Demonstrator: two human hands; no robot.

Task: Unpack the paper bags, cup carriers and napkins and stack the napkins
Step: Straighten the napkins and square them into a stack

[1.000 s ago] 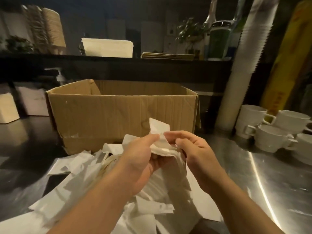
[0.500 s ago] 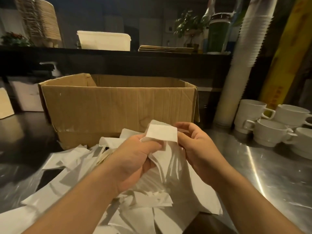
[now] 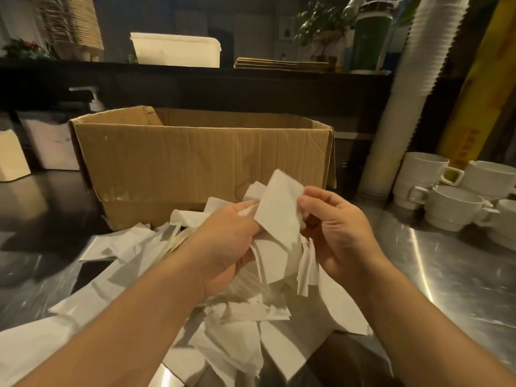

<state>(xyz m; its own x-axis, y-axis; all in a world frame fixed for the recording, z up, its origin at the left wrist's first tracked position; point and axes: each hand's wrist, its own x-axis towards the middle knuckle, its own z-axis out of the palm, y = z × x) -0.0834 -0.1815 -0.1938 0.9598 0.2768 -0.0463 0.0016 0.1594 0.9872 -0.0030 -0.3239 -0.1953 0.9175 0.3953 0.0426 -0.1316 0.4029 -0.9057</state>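
- One napkin (image 3: pixel 280 212) sits up at frame centre, pinched at its right edge by the right hand (image 3: pixel 336 233), thumb against curled fingers.
- The left hand (image 3: pixel 229 241) is curled round a bunch (image 3: pixel 275 263) of more napkins just below it; several hang loose and uneven between the two hands.
- Likely trouble: the sheets are thin and floppy, so pulling one free could drag a neighbour out with it, or tear a corner if the pinch is too hard.
- The bunch is not squared up. If it gets set down like this, I'd expect the stack to fan out and slide.
- Below, a loose heap (image 3: pixel 234 325) of napkins covers the table (image 3: pixel 446 275) from lower left to centre; a dropped sheet would be lost in it and need sorting again.
- The steel table looks slick, so a neat stack could skate when nudged.
- The open box (image 3: pixel 201 163) stands just behind the hands; I can't see what remains inside.
- White cups (image 3: pixel 452 202) crowd the right of the frame, near enough that a wide elbow swing might knock them.
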